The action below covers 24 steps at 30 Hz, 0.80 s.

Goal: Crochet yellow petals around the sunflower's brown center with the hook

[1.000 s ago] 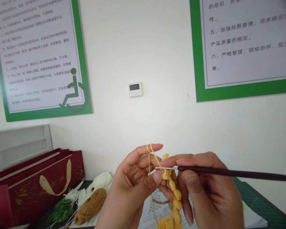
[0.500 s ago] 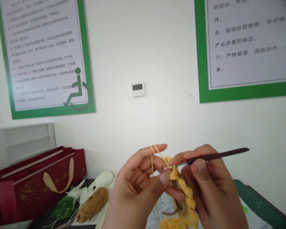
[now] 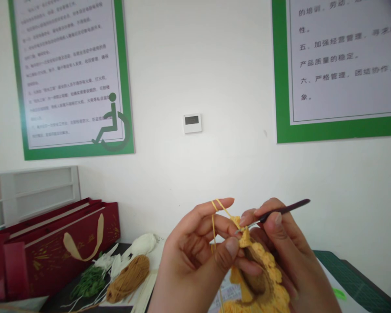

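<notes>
Yellow crochet piece [image 3: 267, 265], ruffled around a brown centre, pinched at its top edge by the left hand [image 3: 192, 256], thumb and fingers together on the stitches, yellow yarn [image 3: 213, 226] looped over the raised index finger. Right hand [image 3: 288, 243] clamped on a dark-handled crochet hook [image 3: 282, 211], tip among the stitches. On the counter [image 3: 84, 306], to the left: tan yarn skein [image 3: 127, 278], white yarn [image 3: 140, 244], green strands [image 3: 88, 281], beside a red gift bag [image 3: 57, 248]. Green cutting mat [image 3: 348, 271] off to the right.

White wall [image 3: 221, 78], two green-framed Chinese notices [image 3: 71, 78], small control panel [image 3: 192, 123] between; white shelf unit [image 3: 39, 189] lower left.
</notes>
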Available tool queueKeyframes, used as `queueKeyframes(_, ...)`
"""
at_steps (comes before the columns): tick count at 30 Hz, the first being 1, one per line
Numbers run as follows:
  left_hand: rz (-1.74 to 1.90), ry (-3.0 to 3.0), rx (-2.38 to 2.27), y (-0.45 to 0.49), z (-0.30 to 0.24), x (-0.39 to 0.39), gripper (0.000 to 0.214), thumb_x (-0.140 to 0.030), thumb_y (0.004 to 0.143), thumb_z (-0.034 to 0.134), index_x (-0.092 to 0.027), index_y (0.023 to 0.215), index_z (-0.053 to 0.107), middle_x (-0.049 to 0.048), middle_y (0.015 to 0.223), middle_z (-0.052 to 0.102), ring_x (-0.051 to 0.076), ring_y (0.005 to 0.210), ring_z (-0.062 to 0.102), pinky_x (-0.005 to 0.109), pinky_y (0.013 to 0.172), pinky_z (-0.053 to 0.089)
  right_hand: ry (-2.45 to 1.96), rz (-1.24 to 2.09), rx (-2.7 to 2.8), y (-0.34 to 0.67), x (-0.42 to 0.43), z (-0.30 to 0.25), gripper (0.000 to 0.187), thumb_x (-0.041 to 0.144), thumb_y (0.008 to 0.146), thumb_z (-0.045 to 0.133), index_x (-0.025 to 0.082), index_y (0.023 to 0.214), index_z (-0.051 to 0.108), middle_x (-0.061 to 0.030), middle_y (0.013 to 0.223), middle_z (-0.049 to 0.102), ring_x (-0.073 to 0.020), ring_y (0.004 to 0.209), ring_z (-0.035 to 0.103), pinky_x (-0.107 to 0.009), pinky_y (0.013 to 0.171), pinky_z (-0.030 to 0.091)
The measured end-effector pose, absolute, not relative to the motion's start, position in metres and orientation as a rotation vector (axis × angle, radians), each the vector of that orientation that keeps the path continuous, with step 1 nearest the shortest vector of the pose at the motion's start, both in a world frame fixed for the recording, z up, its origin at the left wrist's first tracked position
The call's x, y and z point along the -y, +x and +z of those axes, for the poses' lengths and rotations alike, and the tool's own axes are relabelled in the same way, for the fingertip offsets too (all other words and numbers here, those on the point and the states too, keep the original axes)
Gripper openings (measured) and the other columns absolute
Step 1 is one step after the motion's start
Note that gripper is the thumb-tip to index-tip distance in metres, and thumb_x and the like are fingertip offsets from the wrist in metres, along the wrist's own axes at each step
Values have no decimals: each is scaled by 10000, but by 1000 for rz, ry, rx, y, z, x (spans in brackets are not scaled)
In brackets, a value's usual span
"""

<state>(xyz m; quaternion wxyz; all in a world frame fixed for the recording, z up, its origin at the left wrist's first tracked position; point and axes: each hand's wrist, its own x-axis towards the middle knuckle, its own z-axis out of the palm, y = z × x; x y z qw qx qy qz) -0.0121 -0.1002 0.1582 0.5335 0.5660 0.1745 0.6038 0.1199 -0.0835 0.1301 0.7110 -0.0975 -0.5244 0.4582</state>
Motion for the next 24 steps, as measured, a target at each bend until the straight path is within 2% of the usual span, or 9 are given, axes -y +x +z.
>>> queueKeyframes(4,1417,1321,-372,-12,158,100,343,-110,839,773,-224,1159,721,-14,834,697,140,615,753,210,644,601,-203,991,1148,120,85,129,186,466,968,583,290,940,634,8,814,730,-27,330,302,-199,365,454)
queueKeyframes(7,1435,1297,-381,-12,159,101,341,-98,836,771,-222,1151,726,-16,833,694,128,610,748,192,631,593,-218,1000,1109,120,88,130,179,463,942,631,285,926,629,-5,908,746,-24,355,402,-164,345,400)
queueKeyframes(10,1429,1309,-382,-11,160,101,352,-102,829,779,-226,1155,724,-13,839,691,128,613,743,197,623,596,-256,1040,1053,118,92,133,214,485,932,638,274,911,613,-16,921,752,-52,403,532,-181,390,448)
queueKeyframes(13,1452,1297,-400,-11,161,102,383,-100,816,789,-228,1170,719,-17,842,683,123,611,736,197,621,593,-292,1040,1051,116,93,134,228,494,926,643,271,909,598,-24,958,760,-80,436,588,-215,419,489)
queueKeyframes(15,1465,1287,-392,-10,161,103,411,-100,812,790,-228,1194,709,-17,839,686,127,613,738,199,627,590,-301,1025,1068,117,92,134,233,492,917,658,268,902,595,-28,975,760,-87,449,592,-223,421,491)
queueKeyframes(20,1480,1302,-399,-9,161,104,440,-96,817,784,-222,1228,692,-15,806,689,125,610,727,202,625,579,-254,982,1117,124,86,128,178,435,946,640,260,922,614,-33,977,747,-36,403,463,-199,397,438)
queueKeyframes(24,1507,1306,-431,-9,161,103,366,-93,807,787,-194,1153,725,-2,796,703,142,625,733,223,629,597,-160,933,1189,130,81,124,97,369,993,576,283,973,617,-23,968,737,-40,412,477,-180,375,413)
